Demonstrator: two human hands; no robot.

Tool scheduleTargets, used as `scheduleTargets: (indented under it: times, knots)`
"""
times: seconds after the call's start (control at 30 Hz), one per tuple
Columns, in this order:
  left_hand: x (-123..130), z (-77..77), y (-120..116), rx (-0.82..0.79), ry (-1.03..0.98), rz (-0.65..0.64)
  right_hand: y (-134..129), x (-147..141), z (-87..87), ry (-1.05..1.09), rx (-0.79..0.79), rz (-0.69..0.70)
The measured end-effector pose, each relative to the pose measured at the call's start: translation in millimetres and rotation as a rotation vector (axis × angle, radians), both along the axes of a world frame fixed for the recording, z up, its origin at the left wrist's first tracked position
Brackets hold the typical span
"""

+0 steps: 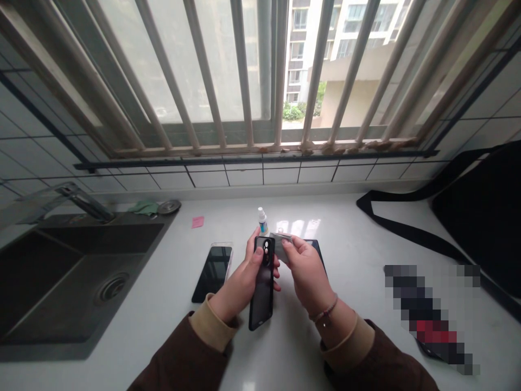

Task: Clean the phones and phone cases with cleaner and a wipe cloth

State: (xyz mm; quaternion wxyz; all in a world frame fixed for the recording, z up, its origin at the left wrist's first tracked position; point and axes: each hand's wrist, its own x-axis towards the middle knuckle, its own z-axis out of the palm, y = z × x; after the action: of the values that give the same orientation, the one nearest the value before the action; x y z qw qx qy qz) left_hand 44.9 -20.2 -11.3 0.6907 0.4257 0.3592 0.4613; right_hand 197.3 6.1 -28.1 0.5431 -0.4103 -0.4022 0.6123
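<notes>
My left hand (246,267) is closed around a black-framed phone case (262,293) with a smoky back, held tilted upright above the counter. Light spots show at its camera openings; whether a phone sits inside I cannot tell. My right hand (307,271) pinches a folded grey cloth (280,245) beside the top of the case. Just behind them stands a small white-capped bottle (262,221). To the left, a dark-screened phone (212,274) lies flat, a clear case edge showing at its top. A dark flat device (317,251) is partly hidden beneath my right hand.
A dark sink (118,244) with a tap (87,203) lies left, a green cloth (144,207) and strainer (169,206) at its back. A pink note (197,222) lies on the white counter (350,326). Right are a black bag (484,212) and a pixelated patch.
</notes>
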Motion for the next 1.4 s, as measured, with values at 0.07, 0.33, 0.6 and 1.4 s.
scheduleTargets:
  times: [0.07, 0.33, 0.6, 1.4]
  knots:
    - [-1.3, -1.0, -0.1, -0.001, 0.022, -0.02, 2.0, 2.4, -1.0, -0.088, 0.055, -0.052]
    - [0.3, 8.5, -4.0, -0.022, 0.252, -0.067, -7.2, 8.0, 11.9, -0.456, 0.39, -0.015]
    - [-3.1, 6.4, -1.0, -0.044, 0.288, -0.076, -12.2, 7.8, 20.7, -0.488, 0.69, -0.058]
    - [-17.2, -0.3, 27.3, -0.125, -0.291, 0.637, -20.0, 0.9, 24.2, -0.492, 0.967, 0.241]
